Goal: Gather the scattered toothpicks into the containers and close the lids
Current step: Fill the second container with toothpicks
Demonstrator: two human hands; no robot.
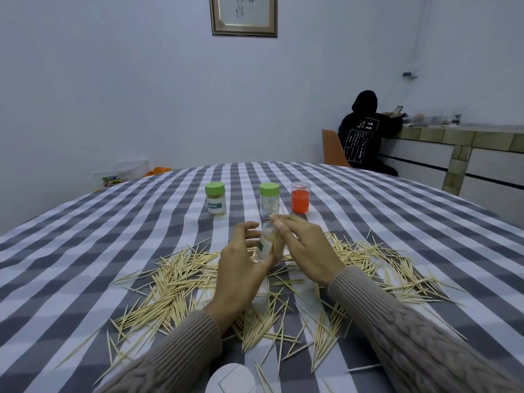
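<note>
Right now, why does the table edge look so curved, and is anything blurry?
In the head view, the wide-angle lens bows the checked table; light is flat and bluish, shadows faint. The held container and both hands, left and right, are slightly motion-blurred; the green-lidded jars stay sharp.

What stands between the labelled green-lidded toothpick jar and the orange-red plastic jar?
In the head view, a clear green-lidded jar, nearly empty, stands between the labelled jar and orange-red jar.
</note>
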